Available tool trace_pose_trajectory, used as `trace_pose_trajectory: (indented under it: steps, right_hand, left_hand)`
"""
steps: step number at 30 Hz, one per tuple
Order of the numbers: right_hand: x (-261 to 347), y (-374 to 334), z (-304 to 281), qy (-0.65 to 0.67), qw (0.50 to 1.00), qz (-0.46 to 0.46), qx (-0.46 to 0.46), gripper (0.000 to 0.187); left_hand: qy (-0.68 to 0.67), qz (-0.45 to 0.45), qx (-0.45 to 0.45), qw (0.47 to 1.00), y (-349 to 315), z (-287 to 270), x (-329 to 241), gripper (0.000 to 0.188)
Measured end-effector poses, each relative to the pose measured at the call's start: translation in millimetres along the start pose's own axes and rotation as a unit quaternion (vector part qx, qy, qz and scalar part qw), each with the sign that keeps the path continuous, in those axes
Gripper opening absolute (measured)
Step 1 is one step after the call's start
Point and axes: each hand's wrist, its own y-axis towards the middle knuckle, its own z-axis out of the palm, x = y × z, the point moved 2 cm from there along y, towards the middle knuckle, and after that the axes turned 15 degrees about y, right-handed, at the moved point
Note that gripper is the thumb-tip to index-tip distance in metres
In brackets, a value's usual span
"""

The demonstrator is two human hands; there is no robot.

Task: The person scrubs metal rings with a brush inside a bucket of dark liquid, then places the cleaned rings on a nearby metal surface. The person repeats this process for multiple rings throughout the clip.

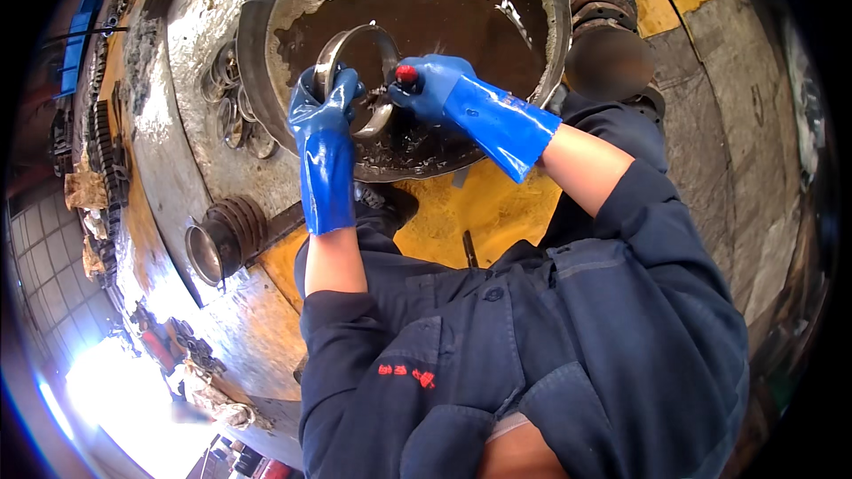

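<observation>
Both of my hands wear long blue rubber gloves, wet and shiny. A wide metal ring (378, 119) is held on edge over a large round basin (252, 46) of dark, murky liquid. My left hand (327, 99) is closed around the ring's left side, thumb toward its inside. On the opposite side, my right hand (433, 87) is closed on a red-handled tool (406, 75). The red end sticks out of that fist near the ring's right edge. The tool's working end is hidden or too dark to make out.
Several thin metal rings (232, 120) lie left of the basin. A row of ribbed round parts (232, 229) sits at lower left. Stacked dark discs (602, 2) stand at the basin's right. Yellow flooring (470, 217) shows between my legs. A blue container (78, 46) is at far left.
</observation>
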Motion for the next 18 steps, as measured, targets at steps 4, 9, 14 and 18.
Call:
trace_pose_trajectory:
  steps: [4, 9, 14, 18]
  right_hand:
    - [-14, 8, -4, -0.035, 0.976, -0.159, -0.142, 0.025]
    - [-21, 9, -26, -0.111, 0.982, -0.076, -0.135, 0.031]
    - [1, 10, -25, 0.011, 0.948, -0.311, -0.074, 0.033]
    - [9, 13, -23, -0.082, 0.918, -0.371, -0.116, 0.04]
  left_hand:
    - [0.013, -0.015, -0.023, 1.0, 0, -2, 1, 0.022]
    - [0.014, -0.012, -0.035, 0.999, 3, -8, 9, 0.02]
    - [0.014, -0.045, -0.009, 0.999, 2, -9, 4, 0.024]
    - [0.005, -0.045, -0.007, 0.999, 0, -5, 4, 0.029]
